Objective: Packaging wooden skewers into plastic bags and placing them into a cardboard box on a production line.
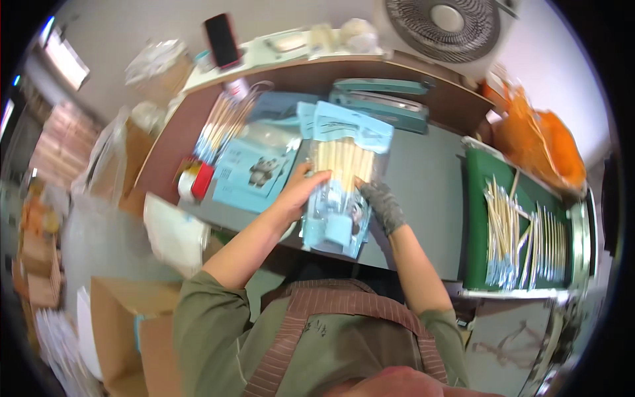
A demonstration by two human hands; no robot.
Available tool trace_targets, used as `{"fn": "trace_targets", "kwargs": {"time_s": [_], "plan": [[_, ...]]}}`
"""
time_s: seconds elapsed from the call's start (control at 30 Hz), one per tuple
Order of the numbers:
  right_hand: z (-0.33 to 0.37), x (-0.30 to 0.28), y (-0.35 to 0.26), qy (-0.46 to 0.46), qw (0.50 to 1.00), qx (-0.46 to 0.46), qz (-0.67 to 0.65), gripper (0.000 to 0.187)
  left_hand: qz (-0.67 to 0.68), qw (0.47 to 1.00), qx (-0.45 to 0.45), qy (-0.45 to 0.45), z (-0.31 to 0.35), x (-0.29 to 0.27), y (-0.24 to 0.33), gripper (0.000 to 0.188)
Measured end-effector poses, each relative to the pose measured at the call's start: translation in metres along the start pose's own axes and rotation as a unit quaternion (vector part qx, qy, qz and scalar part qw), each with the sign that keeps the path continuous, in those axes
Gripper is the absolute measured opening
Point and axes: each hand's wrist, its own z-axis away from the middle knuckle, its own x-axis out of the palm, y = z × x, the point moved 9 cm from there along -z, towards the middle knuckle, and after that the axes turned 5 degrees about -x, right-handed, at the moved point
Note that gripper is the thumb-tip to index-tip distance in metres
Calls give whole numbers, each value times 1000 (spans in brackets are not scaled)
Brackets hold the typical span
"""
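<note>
A stick-filled pouch (340, 159) before you, above the table (430, 198), flat pouches (237, 190) lying left, a fan (446, 18) behind, sticks (503, 225) on the side surface (477, 182) at your right.

Single view, worn on the head: left one of a side-by-side fisheye pair. Camera is looking steeply down and forward from above the wearer, whose apron (297, 324) is filling the lower edge at close range. Left hand (297, 192) and right hand (384, 206) are sitting near mid-frame, close to the lens. Surface (423, 198) is spanning the middle beyond the wearer; fan (446, 18) is showing farther off, at the top edge. Lens is bending straight edges; black rim is rounding the corners.
</note>
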Motion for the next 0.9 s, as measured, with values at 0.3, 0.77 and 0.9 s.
{"fn": "trace_targets", "kwargs": {"time_s": [0.3, 0.77, 0.9], "plan": [[142, 7, 3, -138, 989, -10, 49, 54, 369, 916, -78, -135, 166, 0, -103, 45], [237, 166, 15, -340, 913, 223, -38, 83, 293, 947, 107, -76, 306, -103, -98, 67], [206, 299, -8, -486, 855, -91, 156, 79, 27, 903, 366, 222, 401, -204, -25, 94]]}}
